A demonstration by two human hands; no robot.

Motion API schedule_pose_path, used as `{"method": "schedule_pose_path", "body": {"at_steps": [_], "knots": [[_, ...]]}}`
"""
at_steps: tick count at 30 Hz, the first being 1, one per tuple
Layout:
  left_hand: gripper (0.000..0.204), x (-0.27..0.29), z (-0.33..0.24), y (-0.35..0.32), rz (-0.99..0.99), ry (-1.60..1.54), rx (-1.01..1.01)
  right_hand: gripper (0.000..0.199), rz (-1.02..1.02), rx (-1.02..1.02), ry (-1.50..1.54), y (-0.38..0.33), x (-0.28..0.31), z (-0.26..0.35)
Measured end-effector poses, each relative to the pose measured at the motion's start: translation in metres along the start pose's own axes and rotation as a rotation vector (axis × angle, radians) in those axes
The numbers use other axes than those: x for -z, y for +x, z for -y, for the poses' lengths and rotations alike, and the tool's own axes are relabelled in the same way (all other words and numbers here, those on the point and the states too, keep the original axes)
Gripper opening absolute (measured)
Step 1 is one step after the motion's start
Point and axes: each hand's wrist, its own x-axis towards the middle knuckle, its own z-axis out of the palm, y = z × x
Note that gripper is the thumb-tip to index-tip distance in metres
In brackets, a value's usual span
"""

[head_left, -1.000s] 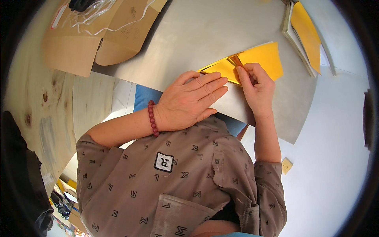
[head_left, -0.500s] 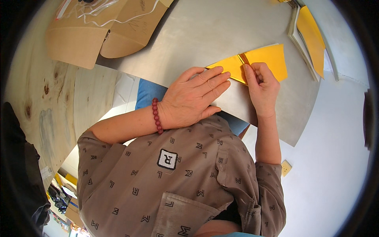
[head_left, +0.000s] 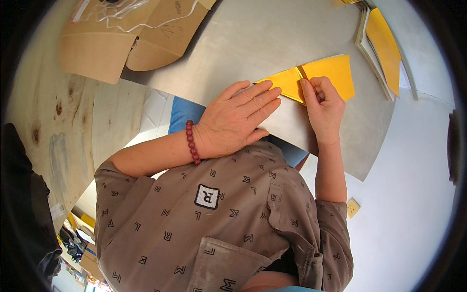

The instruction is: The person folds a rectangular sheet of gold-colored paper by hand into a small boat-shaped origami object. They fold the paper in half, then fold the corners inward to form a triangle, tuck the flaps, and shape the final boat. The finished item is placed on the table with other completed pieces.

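Note:
A shiny gold sheet (head_left: 332,73), like foil paper, lies on the metal tabletop near its front edge. It tapers to the left, and a raised fold with a darker strip crosses its middle. My left hand (head_left: 232,116), a dark red bead bracelet on its wrist, lies flat with fingers stretched out. Its fingertips rest on the narrow left end of the sheet. My right hand (head_left: 325,106) is closed, thumb and bent fingers pinching the gold sheet just right of the fold. The curled fingers hide part of the sheet's lower edge.
Left of my hands, an opened cardboard box (head_left: 92,56) with white cord overhangs the metal table (head_left: 253,39). A stack of sheets with a gold top (head_left: 383,48) stands at the far right by a white wall. A wooden board (head_left: 73,126) is at the left.
My left hand has slid very slightly left along the gold sheet. The right hand keeps its pinch in the same place.

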Motion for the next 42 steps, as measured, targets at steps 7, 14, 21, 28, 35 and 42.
{"method": "schedule_pose_path", "body": {"at_steps": [7,14,21,28,35,42], "knots": [[0.07,0.0056,-0.0007,-0.001,0.044,0.013,0.031,0.014,-0.003,-0.045,0.059,-0.0007,-0.0024,0.0],[0.079,0.0091,-0.0009,-0.0005,0.057,0.013,0.045,0.016,-0.039,-0.022,0.041,-0.0016,-0.0017,0.0052],[0.081,0.008,-0.0007,-0.0004,0.045,0.028,0.038,0.019,-0.057,-0.002,0.004,0.0,-0.0004,0.0056],[0.078,0.0067,0.0004,-0.0003,0.041,0.06,0.021,0.022,-0.071,0.019,-0.013,0.0011,-0.0012,0.0047],[0.077,0.0059,0.0014,-0.0011,0.038,0.072,0.012,0.023,-0.078,0.042,-0.035,0.0007,-0.0017,0.0044],[0.078,0.0058,0.0008,-0.0009,0.044,0.087,0.021,0.024,-0.095,0.068,-0.06,0.0009,-0.0032,0.0031]]}}
